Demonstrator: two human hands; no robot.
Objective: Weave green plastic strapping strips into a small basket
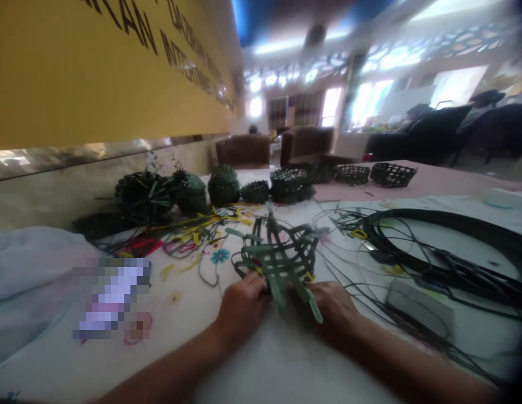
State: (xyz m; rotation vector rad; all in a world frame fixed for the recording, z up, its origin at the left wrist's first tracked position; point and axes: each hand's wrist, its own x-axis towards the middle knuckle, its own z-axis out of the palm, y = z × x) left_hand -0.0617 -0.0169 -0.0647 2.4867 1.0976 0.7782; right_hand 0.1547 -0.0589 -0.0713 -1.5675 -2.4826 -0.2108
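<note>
A half-woven basket (281, 252) of dark green strips stands in the middle of the table, its loose strip ends sticking out on several sides. My left hand (244, 297) grips its near left side, fingers curled at the strips. On the near right side my right hand (334, 311) is closed on the basket too, its fingertips partly hidden behind a drooping strip. Small yellow bits show on the weave close to both hands. The picture is blurred, so the exact finger hold does not show.
Several finished green baskets (292, 182) line the back of the table. A coil of dark strip (449, 219) lies at right with thin loose strands. Yellow and green scraps (197, 224) are strewn behind left; a pixelated flat object (113, 297) and a white plastic bag (29, 275) lie left.
</note>
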